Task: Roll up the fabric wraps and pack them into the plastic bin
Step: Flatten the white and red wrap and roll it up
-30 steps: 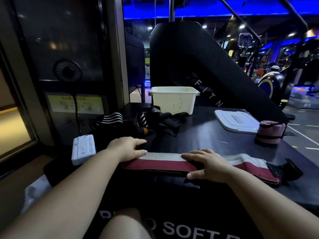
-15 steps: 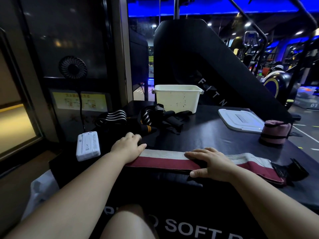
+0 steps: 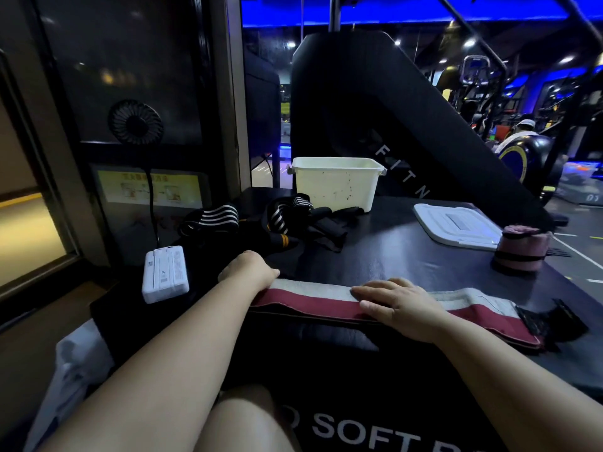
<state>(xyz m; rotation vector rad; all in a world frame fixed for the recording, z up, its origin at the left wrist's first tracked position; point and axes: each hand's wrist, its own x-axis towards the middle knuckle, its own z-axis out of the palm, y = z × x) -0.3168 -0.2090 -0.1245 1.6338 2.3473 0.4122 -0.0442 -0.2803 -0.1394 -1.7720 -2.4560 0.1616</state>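
A long red and white fabric wrap (image 3: 313, 300) lies flat across the near edge of the black padded box (image 3: 408, 256). My left hand (image 3: 249, 267) curls over the wrap's left end, fingers folded down on it. My right hand (image 3: 396, 303) presses flat on its middle, fingers spread. A cream plastic bin (image 3: 336, 184) stands at the far side, open. A rolled pink wrap (image 3: 520, 249) stands at the right. A pile of black striped wraps (image 3: 277, 220) lies in front of the bin.
The bin's white lid (image 3: 456, 225) lies at the right rear. A white power bank (image 3: 165, 274) sits on the left ledge, cabled to a small black fan (image 3: 135, 121). A slanted black pad rises behind the bin. My knee shows below.
My left hand has closed from flat fingers to a curl over the wrap's left end. My right hand keeps pressing the middle. The view shifted slightly.
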